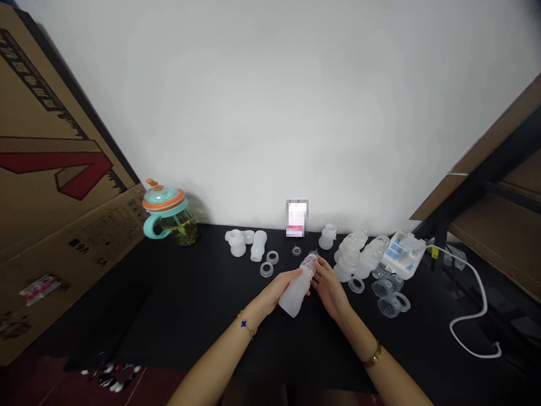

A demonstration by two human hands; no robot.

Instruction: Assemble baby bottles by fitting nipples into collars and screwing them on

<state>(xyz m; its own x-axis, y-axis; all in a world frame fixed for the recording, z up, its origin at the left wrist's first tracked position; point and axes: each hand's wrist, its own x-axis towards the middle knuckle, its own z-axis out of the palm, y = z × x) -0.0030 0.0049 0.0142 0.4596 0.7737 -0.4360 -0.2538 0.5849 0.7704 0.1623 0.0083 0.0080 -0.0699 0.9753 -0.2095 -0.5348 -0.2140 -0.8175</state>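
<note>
A frosted white baby bottle [293,296] is tilted above the black table, its clear top [310,261] pointing away from me. My left hand [279,286] is closed around the bottle's body, the thumb lying along its upper side. The fingers of my right hand [329,285] are closed at the clear top and neck; some fingertips are hidden behind the bottle. Two translucent rings [266,269] lie left of the bottle, and a small round clear part [296,250] lies beyond it. Another ring [356,285] rests right of my right hand.
Several white bottles [349,262] crowd the right, beside clear cups [389,306] and a white box-like unit [403,254] with a white cable [485,293]. More bottles [258,246] lie left. A lit screen [296,219] leans on the wall. A teal-lidded jug [180,223] stands near cardboard [97,242].
</note>
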